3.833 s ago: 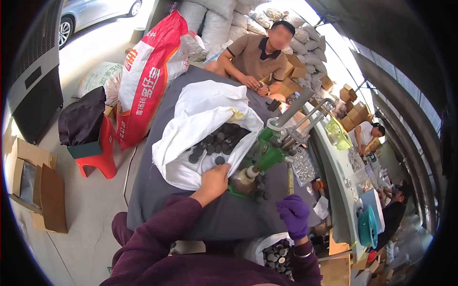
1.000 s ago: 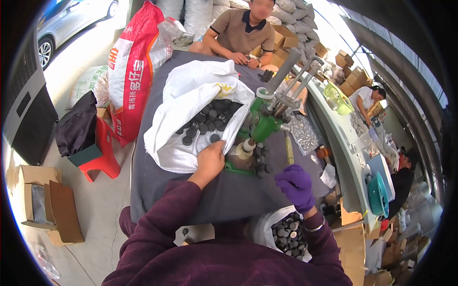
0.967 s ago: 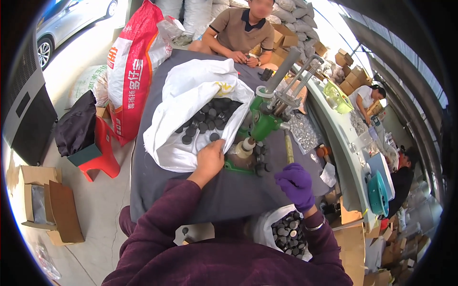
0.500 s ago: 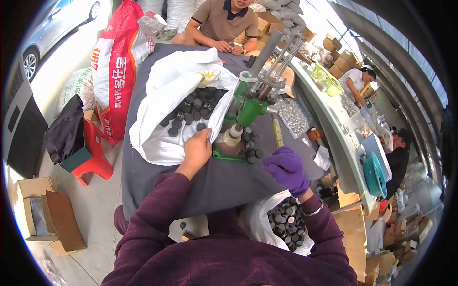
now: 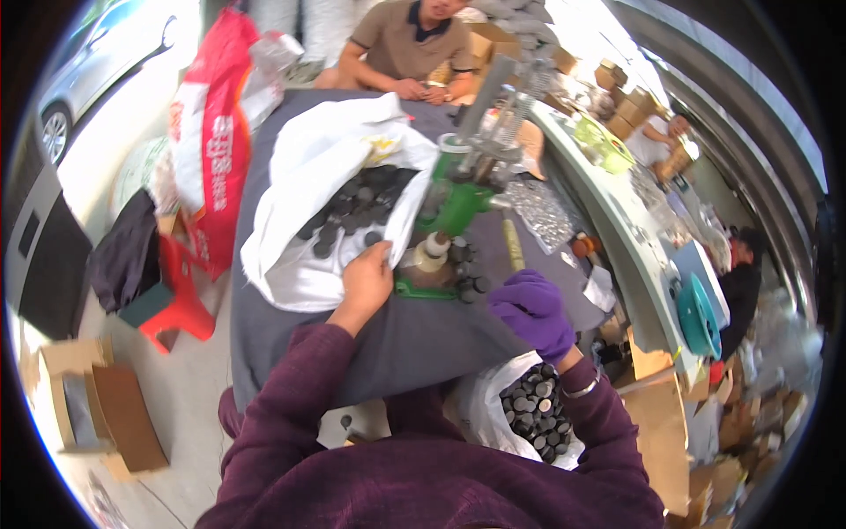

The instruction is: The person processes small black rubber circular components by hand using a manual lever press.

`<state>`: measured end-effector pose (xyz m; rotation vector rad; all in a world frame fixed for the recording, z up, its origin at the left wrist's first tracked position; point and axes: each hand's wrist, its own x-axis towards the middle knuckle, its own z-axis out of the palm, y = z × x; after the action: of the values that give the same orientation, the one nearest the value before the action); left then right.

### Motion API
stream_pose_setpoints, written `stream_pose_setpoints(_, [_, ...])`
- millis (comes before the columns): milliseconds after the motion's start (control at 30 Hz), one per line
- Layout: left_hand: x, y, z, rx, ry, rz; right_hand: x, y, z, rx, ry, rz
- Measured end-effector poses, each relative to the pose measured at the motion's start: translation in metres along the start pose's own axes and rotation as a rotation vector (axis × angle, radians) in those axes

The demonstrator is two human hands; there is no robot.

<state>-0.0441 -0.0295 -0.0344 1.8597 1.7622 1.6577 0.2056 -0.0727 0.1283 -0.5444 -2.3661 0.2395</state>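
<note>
My left hand (image 5: pixel 367 280) is closed at the near edge of the white sack (image 5: pixel 291 264), beside the press. A round black cap (image 5: pixel 373 238) shows right by its fingertips; what the fingers pinch is hidden. Many more black caps (image 5: pixel 361 196) lie inside the sack. In a purple glove, my right hand (image 5: pixel 531 310) makes a fist at the lower end of the press's lever handle (image 5: pixel 513 245), which is wrapped in yellow. Between the hands stands the green hand press (image 5: pixel 458 207), a pale cylindrical piece (image 5: pixel 432 249) under its ram. Several black caps (image 5: pixel 464 264) cluster on the press's right.
Below the table edge hangs a white bag (image 5: pixel 489 423) full of black caps. A bag of small shiny parts (image 5: pixel 539 212) lies beyond the lever. Across the grey-covered table (image 5: pixel 423 353) sits a person (image 5: pixel 410 53). A red stool (image 5: pixel 181 300) stands left.
The view has shifted slightly and blurred. Both hands keep their places at the sack edge and the lever. A seated co-worker at the far right has raised a hand.
</note>
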Motion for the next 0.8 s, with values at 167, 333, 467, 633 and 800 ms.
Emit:
stream_pose_setpoints(167, [-0.009, -0.026, -0.004, 0.052, -0.034, -0.058, 0.002, 0.011, 0.009, 0.096, 0.003, -0.049])
stream_pose_setpoints(333, [-0.003, -0.012, 0.003, 0.048, -0.048, -0.050, -0.007, 0.016, 0.004, 0.113, 0.060, -0.054])
stream_pose_setpoints(467, [-0.003, -0.011, 0.001, 0.051, -0.048, -0.039, -0.009, 0.014, 0.003, 0.112, 0.032, -0.016])
stream_pose_setpoints(633, [-0.003, -0.015, 0.000, 0.060, -0.049, -0.025, -0.008, 0.015, 0.005, 0.113, 0.034, -0.018])
stream_pose_setpoints(800, [-0.003, -0.015, -0.001, 0.059, -0.049, -0.026, -0.009, 0.016, 0.006, 0.116, 0.033, -0.027])
